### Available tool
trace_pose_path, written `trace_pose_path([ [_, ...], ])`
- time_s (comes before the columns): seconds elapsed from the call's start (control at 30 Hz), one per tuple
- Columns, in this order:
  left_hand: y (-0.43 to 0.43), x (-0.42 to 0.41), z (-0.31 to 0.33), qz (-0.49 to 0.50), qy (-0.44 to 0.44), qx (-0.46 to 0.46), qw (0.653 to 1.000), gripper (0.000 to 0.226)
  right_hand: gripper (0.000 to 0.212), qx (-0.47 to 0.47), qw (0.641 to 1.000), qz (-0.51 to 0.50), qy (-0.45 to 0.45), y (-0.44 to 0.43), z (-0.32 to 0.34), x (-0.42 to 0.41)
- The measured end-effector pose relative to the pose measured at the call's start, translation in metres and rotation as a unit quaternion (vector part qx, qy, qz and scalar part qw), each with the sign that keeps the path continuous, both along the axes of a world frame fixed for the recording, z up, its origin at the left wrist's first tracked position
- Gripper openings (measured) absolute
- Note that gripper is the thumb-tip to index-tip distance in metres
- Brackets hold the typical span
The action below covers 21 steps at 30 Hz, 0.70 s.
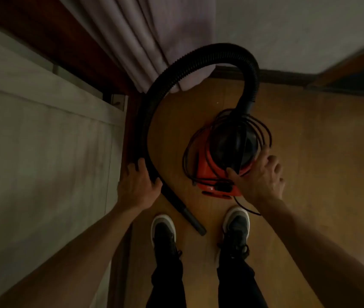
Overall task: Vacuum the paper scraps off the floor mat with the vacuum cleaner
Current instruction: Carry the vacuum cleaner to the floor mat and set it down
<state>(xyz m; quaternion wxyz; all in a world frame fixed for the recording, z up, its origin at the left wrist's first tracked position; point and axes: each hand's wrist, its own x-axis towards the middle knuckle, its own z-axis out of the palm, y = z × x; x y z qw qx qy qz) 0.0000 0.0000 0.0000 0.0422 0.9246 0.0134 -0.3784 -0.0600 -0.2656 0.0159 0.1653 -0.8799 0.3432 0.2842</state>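
Note:
A small red vacuum cleaner (pixel 212 172) with a black domed top stands on the wooden floor just ahead of my feet. Its power cord (pixel 263 132) is looped in coils around the top. A black ribbed hose (pixel 176 67) arcs up from the top and curves down to the left, ending in a nozzle (pixel 195 223) between my shoes. My left hand (pixel 137 185) grips the hose low on its left side. My right hand (pixel 258 176) rests on the black top, thumb against its front edge, fingers spread. No floor mat or paper scraps are in view.
A pale cabinet or door panel (pixel 43 141) fills the left side. A pinkish curtain (pixel 154 41) hangs behind the hose. A dark baseboard (pixel 287 76) and grey wall close the far side. Wooden floor (pixel 321 141) stretches to the right. My two shoes stand at the bottom.

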Motion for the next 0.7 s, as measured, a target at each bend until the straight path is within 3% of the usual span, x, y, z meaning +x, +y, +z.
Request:
trace_pose_path([
  [0.17, 0.011, 0.021, -0.035, 0.161, 0.0, -0.016, 0.987, 0.091, 0.14, 0.065, 0.981, -0.179, -0.033, -0.006, -0.037, 0.004],
  [0.3, 0.017, 0.044, -0.065, 0.257, -0.008, -0.061, 0.964, 0.097, 0.148, 0.105, 0.963, -0.241, -0.061, -0.006, -0.063, 0.003],
  [0.4, 0.02, 0.056, -0.083, 0.336, -0.024, -0.14, 0.931, 0.095, 0.143, 0.104, 0.958, -0.249, -0.098, -0.004, -0.073, 0.004],
  [0.5, 0.02, 0.062, -0.095, 0.377, -0.028, -0.163, 0.911, 0.09, 0.137, 0.11, 0.952, -0.25, -0.137, -0.006, -0.079, -0.001],
  [0.7, 0.016, 0.058, -0.099, 0.343, -0.035, -0.157, 0.926, 0.054, 0.099, 0.075, 0.958, -0.2, -0.192, 0.001, -0.076, 0.0],
])
